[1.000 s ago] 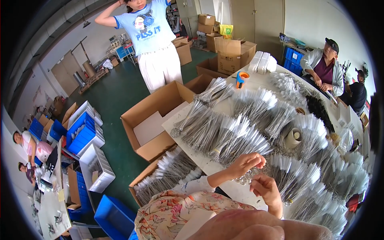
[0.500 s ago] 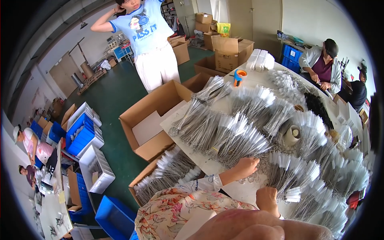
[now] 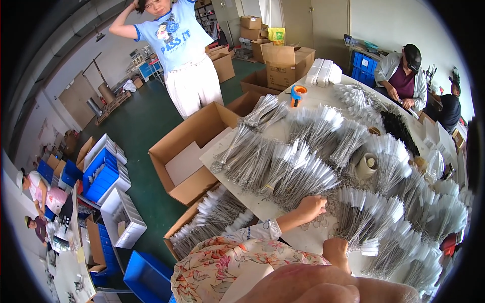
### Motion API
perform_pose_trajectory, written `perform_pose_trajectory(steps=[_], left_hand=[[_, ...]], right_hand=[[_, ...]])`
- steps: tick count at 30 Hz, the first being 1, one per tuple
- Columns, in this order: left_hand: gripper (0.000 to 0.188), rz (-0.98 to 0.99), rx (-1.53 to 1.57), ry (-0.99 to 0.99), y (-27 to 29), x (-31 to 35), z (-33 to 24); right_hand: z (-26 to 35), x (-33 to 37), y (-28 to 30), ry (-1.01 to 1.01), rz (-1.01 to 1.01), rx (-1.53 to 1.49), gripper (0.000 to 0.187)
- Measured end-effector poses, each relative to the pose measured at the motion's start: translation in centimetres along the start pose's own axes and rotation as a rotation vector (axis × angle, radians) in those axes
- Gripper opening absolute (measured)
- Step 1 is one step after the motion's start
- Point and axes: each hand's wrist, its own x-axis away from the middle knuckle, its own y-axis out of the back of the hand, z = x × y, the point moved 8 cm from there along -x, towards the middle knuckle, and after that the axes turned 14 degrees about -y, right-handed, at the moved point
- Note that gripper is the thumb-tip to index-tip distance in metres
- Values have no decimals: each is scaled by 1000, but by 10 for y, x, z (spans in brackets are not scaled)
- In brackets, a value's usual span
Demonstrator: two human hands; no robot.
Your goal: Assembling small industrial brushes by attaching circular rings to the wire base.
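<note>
Over the near part of the white table my left hand (image 3: pixel 310 207) is closed in a pinch above a scatter of small wire rings (image 3: pixel 319 222); what it holds, if anything, is too small to make out. My right hand (image 3: pixel 335 251) is curled shut closer to my body, its fingertips hidden. Just right of both hands lies a bunch of thin wire brushes (image 3: pixel 359 214) with white bristle heads. A few white brush heads (image 3: pixel 370 247) stick out near my right hand. More brushes (image 3: pixel 298 171) lie in dense bunches beyond my left hand.
A cream tube (image 3: pixel 366 166) stands among the brushes, and an orange-blue tape dispenser (image 3: pixel 298 95) sits at the far edge. Open cardboard boxes (image 3: pixel 194 151) adjoin the table's left side; one holds brushes. Blue bins (image 3: pixel 146 275) stand lower left. A person (image 3: pixel 187 40) stands beyond; another sits far right.
My left hand has shifted slightly up over the rings; my right hand stays nearly in place. The view has tilted a little, and the standing person's head has come further into view.
</note>
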Motion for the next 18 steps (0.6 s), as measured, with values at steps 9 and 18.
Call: perform_pose_trajectory(steps=[9,18], left_hand=[[25,-83,88,26,9,-1,5],[24,-165,140,8,23,-4,-3]], right_hand=[[-10,16,12,-159,-144,-220,10],[-6,6,2,-91,-71,-255,10]])
